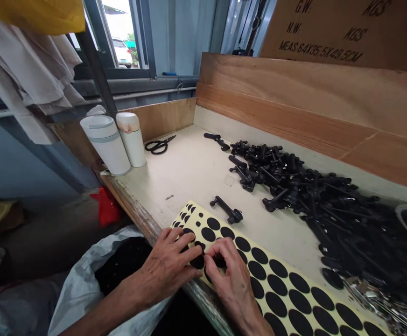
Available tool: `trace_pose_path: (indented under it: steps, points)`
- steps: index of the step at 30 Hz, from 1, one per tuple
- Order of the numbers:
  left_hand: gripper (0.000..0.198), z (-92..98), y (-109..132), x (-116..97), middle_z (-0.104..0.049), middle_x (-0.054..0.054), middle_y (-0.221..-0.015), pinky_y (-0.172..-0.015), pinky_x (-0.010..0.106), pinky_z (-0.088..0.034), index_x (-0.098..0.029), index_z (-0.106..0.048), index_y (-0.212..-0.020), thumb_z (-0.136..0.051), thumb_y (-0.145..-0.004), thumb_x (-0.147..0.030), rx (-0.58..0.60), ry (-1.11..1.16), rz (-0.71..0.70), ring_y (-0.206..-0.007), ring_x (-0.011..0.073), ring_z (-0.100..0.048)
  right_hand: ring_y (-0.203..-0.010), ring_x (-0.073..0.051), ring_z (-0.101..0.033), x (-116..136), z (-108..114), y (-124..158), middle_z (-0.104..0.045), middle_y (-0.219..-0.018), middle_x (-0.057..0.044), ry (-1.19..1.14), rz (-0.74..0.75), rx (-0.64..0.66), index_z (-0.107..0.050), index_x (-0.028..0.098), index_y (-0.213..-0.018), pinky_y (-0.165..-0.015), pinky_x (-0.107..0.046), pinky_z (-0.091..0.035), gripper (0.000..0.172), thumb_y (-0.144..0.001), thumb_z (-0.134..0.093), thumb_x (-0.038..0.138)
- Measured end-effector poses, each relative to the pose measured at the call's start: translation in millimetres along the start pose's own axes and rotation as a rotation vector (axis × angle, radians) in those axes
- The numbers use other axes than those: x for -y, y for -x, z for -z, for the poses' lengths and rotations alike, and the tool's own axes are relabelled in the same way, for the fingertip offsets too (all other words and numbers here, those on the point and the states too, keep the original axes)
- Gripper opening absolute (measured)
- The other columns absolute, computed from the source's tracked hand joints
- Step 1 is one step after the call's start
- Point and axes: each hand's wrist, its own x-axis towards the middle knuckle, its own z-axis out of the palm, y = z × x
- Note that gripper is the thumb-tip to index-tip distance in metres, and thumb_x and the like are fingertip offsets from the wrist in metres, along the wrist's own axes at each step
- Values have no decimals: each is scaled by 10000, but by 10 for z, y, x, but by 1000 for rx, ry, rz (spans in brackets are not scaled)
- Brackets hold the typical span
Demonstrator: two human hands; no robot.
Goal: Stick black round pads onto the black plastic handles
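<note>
The left hand (166, 266) and right hand (229, 275) are half curled, with fingers pressed on a black dot (198, 261), maybe pinching it, I can't tell, and the yellow sheet (268, 263) lies on the desk (189, 172) edge, close for easy reach.

Yellow backing sheet (267, 271) with rows of round black adhesive pads (277, 284), lying flat

Dot sheet (277, 280) on bench (189, 172), parts pile (315, 196) right.
</note>
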Motion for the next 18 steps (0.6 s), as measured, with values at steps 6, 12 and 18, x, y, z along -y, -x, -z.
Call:
trace_pose_path:
  steps: [6, 12, 18]
  points:
    - [51, 159, -124, -69, -670, 39, -1009, -894, 361, -375, -212, -628, -889, -586, -860, -206, -92, 325, 188, -1014, 217, -517, -735, -147, -500, 25, 224, -51, -506, -779, 11, -313, -70, 118, -497, 216, -691, -673, -264, -407, 190, -866, -514, 289]
    - [144, 141, -468, -275, -665, 29, -922, -885, 343, -376, -192, -604, -634, -606, -773, -227, -168, 693, 474, -949, 208, -561, -736, -159, -564, -117, 389, -44, -582, -941, -27, -497, -314, -109, -563, 208, -1171, -690, -284, -467, 429, -834, -584, 472]
    - [186, 47, -730, -528, -613, 14, -765, -680, 267, -397, -175, -617, -662, -618, -765, -330, -125, 1064, 660, -737, 163, -539, -632, -138, -532, -146, 622, 0, -558, -654, 16, -613, -406, -119, -668, 176, -859, -619, -237, -449, 363, -765, -660, 527]
